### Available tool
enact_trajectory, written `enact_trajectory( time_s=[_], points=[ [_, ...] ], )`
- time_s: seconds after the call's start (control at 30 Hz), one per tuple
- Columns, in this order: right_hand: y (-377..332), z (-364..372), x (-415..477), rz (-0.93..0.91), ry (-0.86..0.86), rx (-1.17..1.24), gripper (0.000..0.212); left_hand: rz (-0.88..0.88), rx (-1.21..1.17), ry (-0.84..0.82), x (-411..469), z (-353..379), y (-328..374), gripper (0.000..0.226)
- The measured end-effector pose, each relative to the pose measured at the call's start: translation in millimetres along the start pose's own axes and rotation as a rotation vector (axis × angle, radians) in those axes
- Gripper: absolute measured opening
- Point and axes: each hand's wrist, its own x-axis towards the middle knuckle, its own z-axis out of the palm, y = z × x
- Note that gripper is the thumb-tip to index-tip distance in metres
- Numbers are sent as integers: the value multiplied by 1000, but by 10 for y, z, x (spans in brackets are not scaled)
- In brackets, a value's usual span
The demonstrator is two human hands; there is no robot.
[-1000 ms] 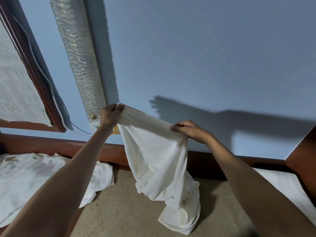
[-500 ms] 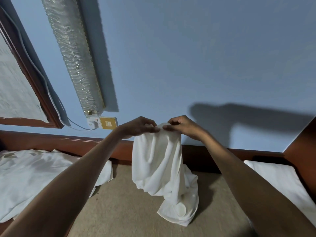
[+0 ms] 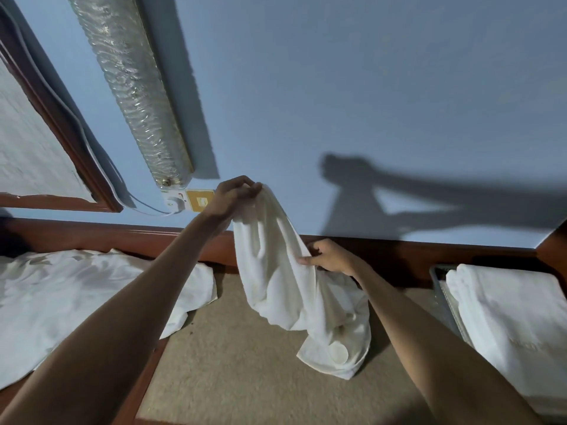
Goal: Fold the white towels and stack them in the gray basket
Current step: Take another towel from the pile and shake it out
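Left hand (image 3: 233, 194) grip pinches white towel (image 3: 276, 277) top corner, towel hanging over mid beige surface (image 3: 239, 363). Right hand (image 3: 328, 256) left the top 0.5 s ago, now pinches side edge lower: hunting corners, fold not started. Gray basket (image 3: 439, 286) at right edge

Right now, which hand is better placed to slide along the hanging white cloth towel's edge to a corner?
Probably the right hand: it pinches the white cloth towel at its side edge, lower down. The left hand holds the top.
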Motion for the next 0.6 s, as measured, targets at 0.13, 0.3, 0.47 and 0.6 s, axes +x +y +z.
enact_trajectory(
  time_s=[0.13,0.3,0.47,0.6],
  points=[
    [169,167,13,85,28,187,15,-105,-63,142,5,-244,-329,20],
    [-23,70,-16,-56,146,178,41,-275,323,213,-3,-543,-831,29],
    [-515,-147,-98,-232,36,64,51,-268,307,-415,-40,-265,-848,81],
    [-894,-371,-131,-323,96,80,65,-222,259,-682,17,187,-506,52]
  ],
)
